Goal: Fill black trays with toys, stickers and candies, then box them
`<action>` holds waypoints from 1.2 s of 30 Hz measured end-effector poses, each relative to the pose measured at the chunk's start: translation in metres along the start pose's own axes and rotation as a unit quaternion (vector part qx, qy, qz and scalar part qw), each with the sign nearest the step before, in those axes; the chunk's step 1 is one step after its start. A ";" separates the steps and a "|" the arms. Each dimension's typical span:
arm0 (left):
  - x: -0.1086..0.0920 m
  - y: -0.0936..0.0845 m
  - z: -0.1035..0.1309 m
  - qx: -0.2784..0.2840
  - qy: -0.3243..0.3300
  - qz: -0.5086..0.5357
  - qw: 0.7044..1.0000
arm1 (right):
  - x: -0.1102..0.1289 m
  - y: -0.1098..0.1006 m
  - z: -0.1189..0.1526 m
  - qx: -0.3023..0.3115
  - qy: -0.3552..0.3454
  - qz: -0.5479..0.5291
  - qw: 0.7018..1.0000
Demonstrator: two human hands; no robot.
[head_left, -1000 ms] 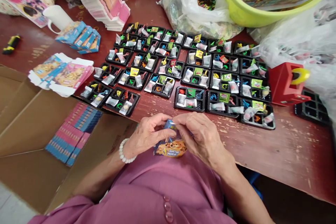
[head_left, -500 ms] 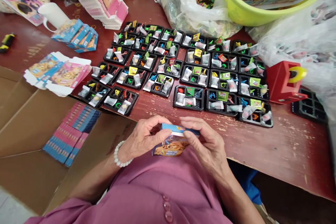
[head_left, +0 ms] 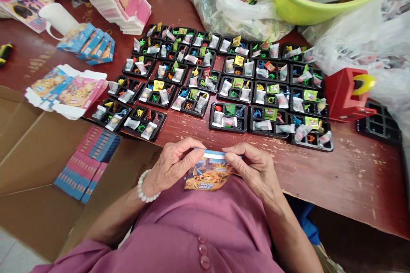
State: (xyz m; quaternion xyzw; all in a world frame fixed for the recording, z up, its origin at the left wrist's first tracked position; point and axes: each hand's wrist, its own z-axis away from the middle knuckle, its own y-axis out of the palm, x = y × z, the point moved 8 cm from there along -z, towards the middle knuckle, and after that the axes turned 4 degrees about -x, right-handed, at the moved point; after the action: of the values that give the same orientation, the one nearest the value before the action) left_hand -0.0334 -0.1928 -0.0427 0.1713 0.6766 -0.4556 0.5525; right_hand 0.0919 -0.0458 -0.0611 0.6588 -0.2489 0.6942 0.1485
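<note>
Between my hands, at the table's front edge, is a small printed cardboard box (head_left: 209,175) with a blue top and a cartoon picture on its front. My left hand (head_left: 179,163) pinches its upper left corner between thumb and fingers. At the upper right corner, my right hand (head_left: 251,166) grips the box with thumb and forefinger. A white strip shows along the top front edge. Just beyond my hands, black compartment trays (head_left: 228,117) stand in rows, holding small wrapped packets and colourful plastic pieces.
Flattened printed cartons (head_left: 68,89) lie on the left, near several blue boxes (head_left: 96,45) and a white mug (head_left: 59,19). A cardboard carton (head_left: 28,145) below holds stacked boxes (head_left: 86,164). A red tape dispenser (head_left: 344,96), plastic bags (head_left: 361,38) and a yellow-green basin (head_left: 297,13) are right.
The box has tilted so that more of its front and less of its blue top shows. My fingers have shifted slightly at its upper corners. The whole view has moved a little.
</note>
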 end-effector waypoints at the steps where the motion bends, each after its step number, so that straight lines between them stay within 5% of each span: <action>1: 0.000 0.000 -0.001 0.006 -0.005 -0.002 1.000 | 0.002 0.001 -0.002 0.010 0.007 -0.005 1.000; 8: -0.001 0.002 -0.009 0.026 -0.009 0.018 0.999 | 0.011 0.008 -0.011 0.043 0.013 -0.047 0.998; 13: 0.007 0.006 -0.016 0.046 -0.032 0.047 0.997 | -0.011 0.007 -0.008 -0.012 0.045 -0.108 0.993; 21: 0.008 0.007 -0.016 0.056 -0.014 0.036 0.998 | -0.029 0.016 0.000 -0.013 0.062 -0.171 0.983; 28: -0.019 0.003 -0.001 0.023 0.161 -0.018 0.987 | -0.008 0.002 0.010 -0.076 -0.060 -0.003 0.995; 36: -0.041 -0.001 0.011 0.024 0.291 -0.092 0.952 | 0.014 0.005 0.023 -0.050 -0.224 0.125 0.965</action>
State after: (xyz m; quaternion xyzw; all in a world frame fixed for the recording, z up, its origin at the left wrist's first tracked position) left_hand -0.0141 -0.1917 -0.0051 0.2468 0.8100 -0.4506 0.2828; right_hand 0.1078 -0.0642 -0.0481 0.7527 -0.3903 0.5291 0.0334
